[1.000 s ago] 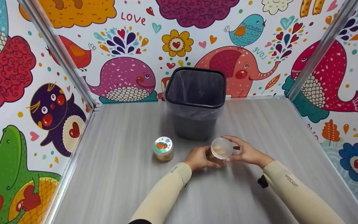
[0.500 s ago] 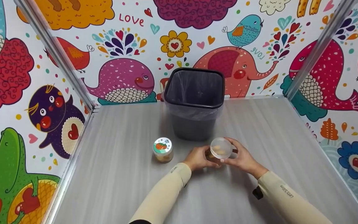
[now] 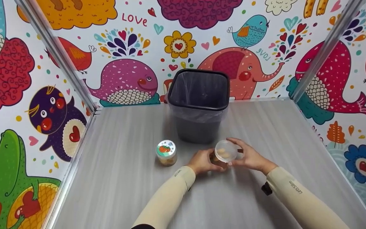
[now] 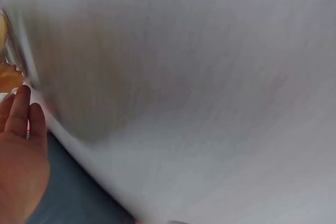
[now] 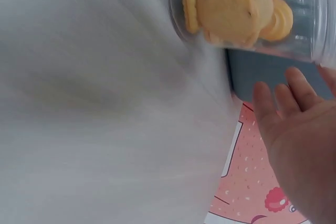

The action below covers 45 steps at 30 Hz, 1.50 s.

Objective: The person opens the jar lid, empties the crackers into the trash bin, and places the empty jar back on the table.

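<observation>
A clear jar of cookies (image 3: pixel 220 163) stands on the table in front of the bin, under a translucent screw lid (image 3: pixel 227 150). My left hand (image 3: pixel 202 162) grips the jar's body from the left. From the other side, my right hand (image 3: pixel 251 157) holds the lid's edge between thumb and fingers. In the right wrist view, yellow cookies (image 5: pixel 236 9) show through the jar wall, and the other fingers of the right hand (image 5: pixel 302 140) are spread below the lid. The left wrist view catches only part of the left hand (image 4: pixel 23 156) beside the jar.
A second jar with a printed lid (image 3: pixel 166 149) stands left of the hands. Behind them is a dark bin (image 3: pixel 199 127) lined with a clear bag. Patterned walls (image 3: pixel 122 79) with metal posts enclose the grey table (image 3: pixel 122 159).
My right hand swung inward around the lid's edge, then back outward to nearly where it was. The left hand and the jar have stayed in place.
</observation>
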### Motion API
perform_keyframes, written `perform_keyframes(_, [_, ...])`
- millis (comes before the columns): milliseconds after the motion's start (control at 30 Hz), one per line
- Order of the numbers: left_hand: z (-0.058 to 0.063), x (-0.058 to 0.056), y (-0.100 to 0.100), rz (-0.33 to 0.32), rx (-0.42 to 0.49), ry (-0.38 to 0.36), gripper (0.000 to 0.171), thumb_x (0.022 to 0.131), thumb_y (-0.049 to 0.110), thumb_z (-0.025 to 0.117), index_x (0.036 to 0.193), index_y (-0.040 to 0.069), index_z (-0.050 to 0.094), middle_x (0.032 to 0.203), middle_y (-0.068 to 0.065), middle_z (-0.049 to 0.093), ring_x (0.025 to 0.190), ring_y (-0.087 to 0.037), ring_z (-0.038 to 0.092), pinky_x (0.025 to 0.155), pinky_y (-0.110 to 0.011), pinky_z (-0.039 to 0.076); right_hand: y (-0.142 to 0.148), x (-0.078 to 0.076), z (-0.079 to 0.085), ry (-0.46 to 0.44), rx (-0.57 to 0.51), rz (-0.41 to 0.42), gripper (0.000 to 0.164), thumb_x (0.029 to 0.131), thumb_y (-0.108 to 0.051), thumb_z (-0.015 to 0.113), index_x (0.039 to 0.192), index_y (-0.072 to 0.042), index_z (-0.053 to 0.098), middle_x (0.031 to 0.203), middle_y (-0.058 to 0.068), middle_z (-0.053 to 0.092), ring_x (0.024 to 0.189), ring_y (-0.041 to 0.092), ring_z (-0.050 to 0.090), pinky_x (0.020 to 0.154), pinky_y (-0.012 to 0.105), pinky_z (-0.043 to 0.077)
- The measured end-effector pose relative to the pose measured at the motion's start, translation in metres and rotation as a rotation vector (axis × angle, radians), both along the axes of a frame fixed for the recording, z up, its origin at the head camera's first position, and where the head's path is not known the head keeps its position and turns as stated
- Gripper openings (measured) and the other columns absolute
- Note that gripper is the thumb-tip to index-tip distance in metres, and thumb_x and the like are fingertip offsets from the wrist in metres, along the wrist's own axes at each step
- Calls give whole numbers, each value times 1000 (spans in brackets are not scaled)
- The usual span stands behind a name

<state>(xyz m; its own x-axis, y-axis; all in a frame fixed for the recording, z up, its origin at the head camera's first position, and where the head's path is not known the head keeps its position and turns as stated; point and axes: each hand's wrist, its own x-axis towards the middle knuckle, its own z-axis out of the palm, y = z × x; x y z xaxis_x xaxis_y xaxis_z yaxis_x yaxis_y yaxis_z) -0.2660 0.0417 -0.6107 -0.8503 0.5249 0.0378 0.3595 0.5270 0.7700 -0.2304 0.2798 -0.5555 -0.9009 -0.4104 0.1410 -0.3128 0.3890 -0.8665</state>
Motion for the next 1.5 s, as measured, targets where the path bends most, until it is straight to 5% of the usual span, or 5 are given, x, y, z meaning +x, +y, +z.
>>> perform_keyframes(333, [4, 0, -1, -1, -13, -13, 73, 64, 46, 93, 124, 13, 66, 105, 11, 69, 93, -4, 63, 85, -26, 49, -24, 20, -6, 71, -104, -187, 93, 68, -6, 92, 147, 2, 41, 145, 19, 46, 130, 34, 42, 99, 56, 38])
perform_keyframes(767, [4, 1, -2, -13, -12, -2, 72, 64, 42, 94, 125, 14, 67, 106, 12, 69, 93, -2, 61, 85, -25, 49, 4, -9, 0, -39, -13, 81, 88, 75, -11, 88, 150, -7, 42, 149, 16, 43, 134, 38, 37, 102, 63, 35])
perform_keyframes(1200, [1, 1, -1, 2, -11, 8, 71, 64, 42, 94, 123, 14, 67, 104, 13, 69, 91, -2, 61, 84, -25, 49, -27, 26, 12, 16, -93, -143, 92, 72, -1, 88, 146, 9, 36, 143, 26, 45, 129, 40, 42, 100, 58, 39])
perform_keyframes(1367, [3, 0, 0, 1, -14, 16, 72, 64, 43, 94, 124, 14, 67, 105, 13, 69, 91, -3, 60, 84, -25, 48, -24, 19, -10, 60, -101, -201, 88, 71, -3, 90, 144, 5, 42, 141, 20, 49, 128, 33, 43, 100, 55, 39])
perform_keyframes(1500, [3, 0, 0, -3, -22, 4, 73, 63, 43, 94, 124, 14, 67, 106, 12, 68, 92, -3, 60, 85, -24, 48, -12, 9, -16, 32, -92, -127, 88, 71, -6, 90, 146, -2, 44, 143, 15, 48, 129, 31, 42, 101, 55, 38])
